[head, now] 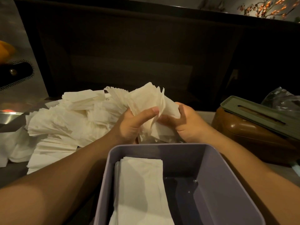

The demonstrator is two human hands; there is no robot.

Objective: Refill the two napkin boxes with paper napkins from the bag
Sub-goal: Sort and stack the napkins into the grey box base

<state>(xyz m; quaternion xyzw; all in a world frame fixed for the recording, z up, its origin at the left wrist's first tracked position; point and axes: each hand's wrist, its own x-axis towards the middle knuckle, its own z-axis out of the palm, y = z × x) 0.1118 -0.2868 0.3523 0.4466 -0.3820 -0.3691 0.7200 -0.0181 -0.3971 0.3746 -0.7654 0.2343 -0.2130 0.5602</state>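
A: Head view, biggest thing first: what fills the table [276,172]?

B: The pile [65,120] of loose white napkins on the left, thin crinkled squares lying every way, spilling toward the near edge.

A: And next in size?

B: The lilac box [215,189], open, nearest the camera. A flat stack [142,189] of folded napkins lies along its left side; the right part of its floor is bare and dark.

A: The other box?

B: The brown box [253,140] stands on the right, tilted, with a green slotted lid [254,111] resting on top. Behind it is a crumpled clear bag [282,99].

A: Now the hands?

B: Both are just beyond the lilac box's far wall, holding one bundle [146,101] of napkins above the pile's right end. The bundle is fanned out at the top, its edges ragged and uneven.

A: How do they grip it?

B: The left hand [131,125] has its thumb laid over the front of the bundle and its fingers curled behind. The right hand [188,124] clasps the right side, thumb toward the middle.
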